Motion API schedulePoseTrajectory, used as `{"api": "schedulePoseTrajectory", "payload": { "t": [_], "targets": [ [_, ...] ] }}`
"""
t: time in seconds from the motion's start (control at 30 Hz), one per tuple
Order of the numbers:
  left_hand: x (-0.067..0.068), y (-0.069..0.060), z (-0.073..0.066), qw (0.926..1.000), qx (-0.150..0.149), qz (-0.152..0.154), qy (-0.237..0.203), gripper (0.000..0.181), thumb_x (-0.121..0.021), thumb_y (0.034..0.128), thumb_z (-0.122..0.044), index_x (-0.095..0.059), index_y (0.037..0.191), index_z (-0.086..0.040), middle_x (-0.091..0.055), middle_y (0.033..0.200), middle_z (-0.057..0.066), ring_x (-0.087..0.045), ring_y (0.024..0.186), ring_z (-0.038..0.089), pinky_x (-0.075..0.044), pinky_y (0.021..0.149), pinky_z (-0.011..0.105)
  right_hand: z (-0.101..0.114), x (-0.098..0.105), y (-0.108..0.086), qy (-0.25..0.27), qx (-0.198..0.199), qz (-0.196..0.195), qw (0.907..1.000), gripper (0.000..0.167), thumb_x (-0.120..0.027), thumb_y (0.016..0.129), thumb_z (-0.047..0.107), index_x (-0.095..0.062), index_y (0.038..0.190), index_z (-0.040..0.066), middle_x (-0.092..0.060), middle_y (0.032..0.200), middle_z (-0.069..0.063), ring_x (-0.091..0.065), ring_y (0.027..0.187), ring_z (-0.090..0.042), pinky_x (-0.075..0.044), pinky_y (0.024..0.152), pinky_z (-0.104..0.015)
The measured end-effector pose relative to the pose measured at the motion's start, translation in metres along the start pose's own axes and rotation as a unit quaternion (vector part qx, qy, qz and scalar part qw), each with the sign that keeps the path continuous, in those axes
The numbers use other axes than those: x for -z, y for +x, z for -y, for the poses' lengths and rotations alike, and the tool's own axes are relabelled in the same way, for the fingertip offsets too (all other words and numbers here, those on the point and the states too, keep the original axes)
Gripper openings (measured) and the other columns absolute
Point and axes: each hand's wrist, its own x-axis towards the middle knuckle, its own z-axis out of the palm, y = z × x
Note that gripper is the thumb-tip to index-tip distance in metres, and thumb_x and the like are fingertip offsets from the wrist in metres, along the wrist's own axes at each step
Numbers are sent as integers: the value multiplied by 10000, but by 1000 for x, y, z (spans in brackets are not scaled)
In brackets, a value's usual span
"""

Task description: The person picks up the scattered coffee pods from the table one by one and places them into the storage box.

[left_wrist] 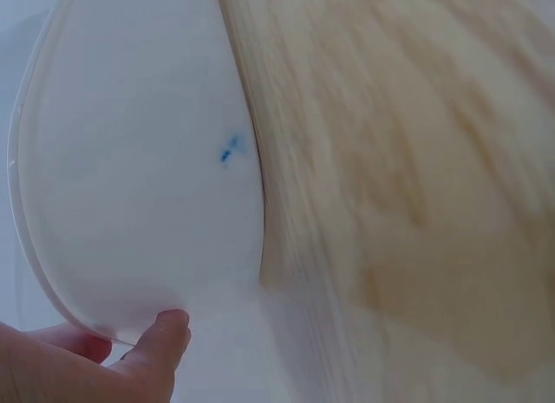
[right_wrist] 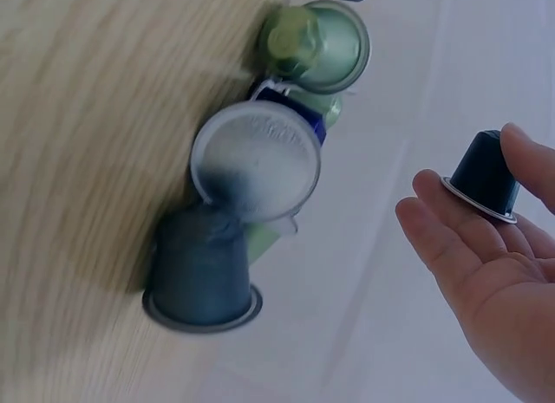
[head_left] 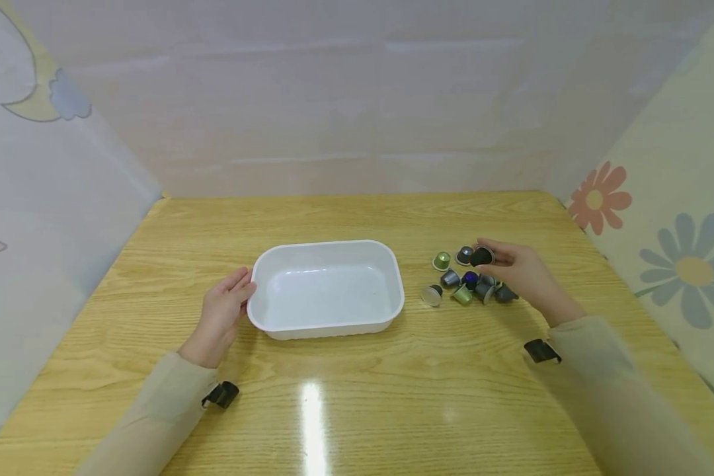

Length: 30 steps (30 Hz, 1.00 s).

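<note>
"On the near side of the yellowish wood-grain counter (head_left: 387, 396), what comes first?"

"The left hand (head_left: 217, 317), its grip holding the left end of a white, round-cornered plastic tray (head_left: 327, 294) by the rim."

"How does that tray lie?"

"Mouth up, long axis running left to right. Its right end faces a loose cluster of small green, grey, dark-blue and white capsules (head_left: 469, 281), just beside it."

"And the right hand (head_left: 529, 271)?"

"At the cluster's right side, its grip pinching a dark, silver-rimmed, cup-shaped capsule (head_left: 481, 257) between thumb and fingers."

"Which way is the tray from that grip?"

"Leftward and a little toward the near side, with the cluster and a strip of counter between. I'd judge that to be the relation that matters: the left hand touches the tray, while the right is well apart from it."

"Which way does the dark capsule point?"

"Narrow end to the thumb, wide rim against the fingers, so its axis runs across the grip; the right wrist view shows it best."

"Farthest off?"

"A pale, creased sheet (head_left: 357, 99), beyond the counter's back edge."
</note>
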Motion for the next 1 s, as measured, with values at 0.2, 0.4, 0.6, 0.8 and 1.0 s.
{"api": "schedulePoseTrajectory", "payload": {
  "t": [0.2, 0.4, 0.6, 0.8, 1.0],
  "targets": [
    [0, 0, 0, 10000, 22, 20, 49, 554, -436, 1034, -58, -204, 1535, -23, -286, 1555, 112, -322, 1394, 206, -330, 1085, 344, 6, -8, 2, 223, -15, 36, 9997, 646, -648, 958, 248, -346, 1512, 107, -381, 1491, -215, -486, 1236, -359, -490, 815, -229],
    [0, 0, 0, 10000, 3, 13, 56, 548, -438, 1035, -63, -215, 1533, -25, -296, 1551, 107, -331, 1389, 198, -358, 1062, 309, 11, -15, 5, 315, 208, 91, 9992, 621, -649, 957, 202, -367, 1504, 112, -440, 1472, -146, -512, 1213, -317, -492, 831, -226],
    [0, 1, 0, 10000, 6, -13, 44, 542, -438, 1033, -57, -226, 1530, -22, -304, 1546, 107, -332, 1387, 196, -346, 1074, 330, 20, -22, 9, 449, 315, 148, 9984, 617, -655, 954, 223, -383, 1498, 122, -457, 1469, -104, -554, 1120, -180, -455, 783, -150],
    [0, 1, 1, 10000, -11, -26, 56, 541, -437, 1033, -52, -224, 1529, -17, -302, 1547, 110, -334, 1386, 199, -339, 1080, 344, 28, -28, 12, 574, 368, 182, 9975, 606, -659, 951, 229, -403, 1490, 122, -467, 1462, -94, -543, 1047, -89, -471, 770, -207],
    [0, 1, 1, 10000, -31, -6, 61, 540, -435, 1034, -55, -224, 1529, -12, -305, 1545, 117, -330, 1388, 198, -339, 1079, 344, 37, -34, 16, 704, 473, 177, 9962, 596, -670, 942, 203, -424, 1476, 104, -490, 1444, -84, -560, 1022, -107, -507, 778, -267]
  ]
}}
